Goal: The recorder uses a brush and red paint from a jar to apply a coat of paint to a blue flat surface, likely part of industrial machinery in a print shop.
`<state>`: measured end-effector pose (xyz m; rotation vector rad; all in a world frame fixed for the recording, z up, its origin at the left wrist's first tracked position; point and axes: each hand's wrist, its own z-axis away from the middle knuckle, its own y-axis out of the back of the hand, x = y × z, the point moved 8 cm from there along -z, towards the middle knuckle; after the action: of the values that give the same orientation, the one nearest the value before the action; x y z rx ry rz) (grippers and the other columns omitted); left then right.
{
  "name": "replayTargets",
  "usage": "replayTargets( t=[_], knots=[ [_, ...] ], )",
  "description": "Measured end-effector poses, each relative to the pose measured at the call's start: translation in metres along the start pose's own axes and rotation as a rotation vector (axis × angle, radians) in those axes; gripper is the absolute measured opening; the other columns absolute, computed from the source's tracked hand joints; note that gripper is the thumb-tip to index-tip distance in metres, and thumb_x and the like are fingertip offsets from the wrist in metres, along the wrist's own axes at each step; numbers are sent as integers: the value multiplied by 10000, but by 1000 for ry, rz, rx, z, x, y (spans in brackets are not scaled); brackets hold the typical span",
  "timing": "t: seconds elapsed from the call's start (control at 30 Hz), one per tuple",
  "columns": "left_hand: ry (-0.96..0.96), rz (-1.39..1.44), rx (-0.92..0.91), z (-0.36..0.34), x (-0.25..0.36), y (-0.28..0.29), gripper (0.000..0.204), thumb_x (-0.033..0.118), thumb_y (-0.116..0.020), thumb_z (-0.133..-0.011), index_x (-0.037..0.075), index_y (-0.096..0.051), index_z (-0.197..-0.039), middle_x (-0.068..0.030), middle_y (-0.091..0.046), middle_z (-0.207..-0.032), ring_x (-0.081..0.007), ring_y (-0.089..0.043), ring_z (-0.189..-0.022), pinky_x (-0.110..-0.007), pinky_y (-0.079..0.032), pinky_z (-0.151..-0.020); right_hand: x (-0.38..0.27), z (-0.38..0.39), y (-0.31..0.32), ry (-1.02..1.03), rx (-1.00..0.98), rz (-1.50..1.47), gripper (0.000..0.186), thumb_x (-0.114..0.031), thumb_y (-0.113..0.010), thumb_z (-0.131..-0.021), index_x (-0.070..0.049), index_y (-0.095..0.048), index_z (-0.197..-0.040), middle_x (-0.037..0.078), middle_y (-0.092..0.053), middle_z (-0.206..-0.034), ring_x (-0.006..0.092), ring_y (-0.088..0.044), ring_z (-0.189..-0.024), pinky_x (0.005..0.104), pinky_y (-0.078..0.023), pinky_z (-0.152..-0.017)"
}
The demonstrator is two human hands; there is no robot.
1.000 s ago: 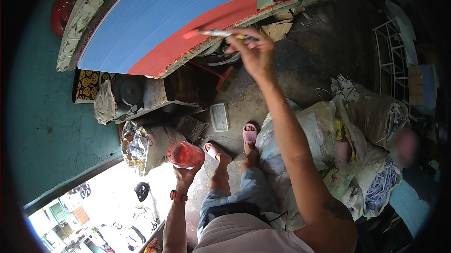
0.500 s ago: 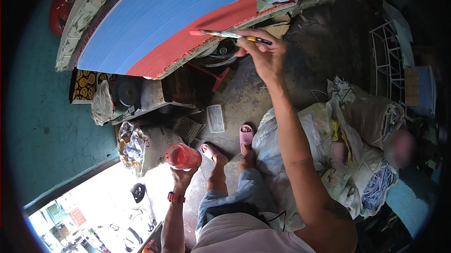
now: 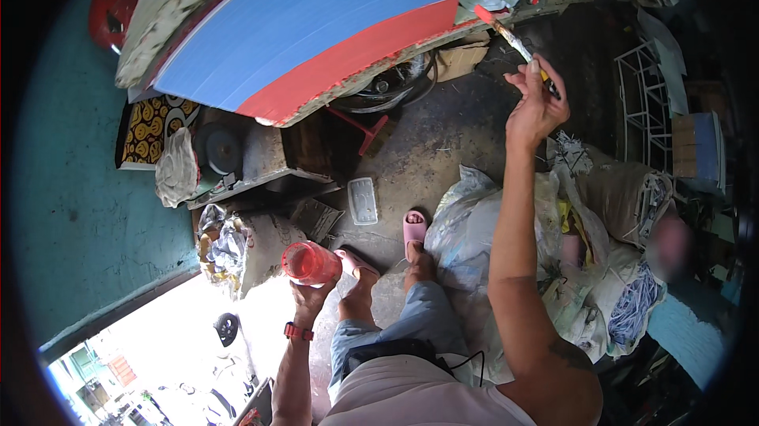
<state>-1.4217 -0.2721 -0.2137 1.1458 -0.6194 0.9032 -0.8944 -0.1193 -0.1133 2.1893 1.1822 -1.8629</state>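
Observation:
My right hand (image 3: pixel 538 106) grips a paintbrush (image 3: pixel 512 40) by its handle, out to the right and far from my body. Its bristles are coated in red paint and point up and left, close to the right end of a blue and red panel (image 3: pixel 340 22). Red covers a band along the panel's near edge, with blue beyond it. Low at my left, my left hand (image 3: pixel 312 298) is closed round the base of a clear jar of red paint (image 3: pixel 311 263), whose open mouth tilts toward the upper left.
A clear plastic tray (image 3: pixel 363 201) lies on the floor ahead of my feet. Stuffed plastic bags (image 3: pixel 474 228) crowd my right side. A bench grinder (image 3: pixel 220 149) sits under the panel at left, near a red-handled brush (image 3: pixel 370 137). A white metal frame (image 3: pixel 652 94) stands far right.
My right hand has swung right with the paintbrush, whose tip has left the red band for the panel's right end. The panel appears shifted slightly in view. My left hand keeps the jar.

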Motion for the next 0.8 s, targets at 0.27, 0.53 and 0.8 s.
replayTargets(
  t=[0.27, 0.53, 0.8],
  knots=[
    [-34, 36, 44, 5, -29, 78, 706, 222, -913, -627, 48, -573, -1222, -84, -662, -1128, -196, -644, -1017, -366, -526, -891, -6, 97, -85, 272, 91, 270, 223, -76, -664, -936, 92, -647, -1081, 195, -692, -891, 189, -679, -655, 279, -555, -625],
    [38, 32, 43, 18, -112, 152, 799, 211, -941, -594, 25, -538, -1258, -112, -630, -1198, -223, -619, -1081, -374, -511, -931, -18, 284, -191, 435, -207, 393, 259, 75, -691, -794, 25, -665, -1046, 143, -695, -875, 238, -703, -737, 323, -563, -652],
    [-36, 20, 55, 16, -124, 185, 753, 208, -936, -606, 20, -561, -1231, -110, -657, -1141, -225, -651, -1018, -368, -529, -896, -42, 310, -195, 428, -191, 299, 253, 114, -588, -874, 38, -609, -1114, 114, -662, -865, 162, -666, -719, 297, -558, -641]
  ],
)
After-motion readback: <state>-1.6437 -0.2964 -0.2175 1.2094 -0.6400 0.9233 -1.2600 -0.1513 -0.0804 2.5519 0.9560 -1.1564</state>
